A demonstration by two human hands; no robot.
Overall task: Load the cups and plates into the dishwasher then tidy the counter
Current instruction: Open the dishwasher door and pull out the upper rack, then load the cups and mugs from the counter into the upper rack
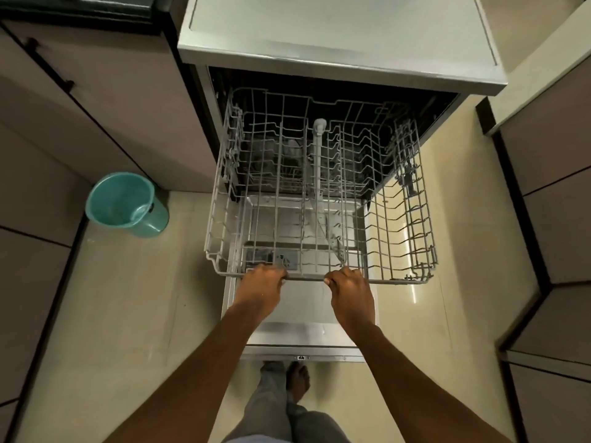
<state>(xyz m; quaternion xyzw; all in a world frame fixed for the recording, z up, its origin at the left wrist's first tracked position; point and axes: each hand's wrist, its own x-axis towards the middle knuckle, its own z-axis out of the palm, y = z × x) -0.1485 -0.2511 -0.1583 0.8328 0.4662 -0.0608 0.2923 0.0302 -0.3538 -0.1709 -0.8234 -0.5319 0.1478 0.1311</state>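
Both hands clamp the front rail of the upper rack (319,199), left hand (260,287) and right hand (350,290) side by side. The rack extends away from them over the open door (303,330), its far end inside the dishwasher (335,43). Left of the dishwasher stands a teal bucket (126,204).

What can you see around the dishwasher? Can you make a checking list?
Surface: counter top bare; pale floor.
Job's things: rack pulled out over the open door, empty; no cups or plates seen.
Clutter: teal bucket on the floor, left of the dishwasher.
Hands: left hand and right hand both grip the rack's front rail.
Cables: nothing seen.
Surroundings: cabinets on both sides.
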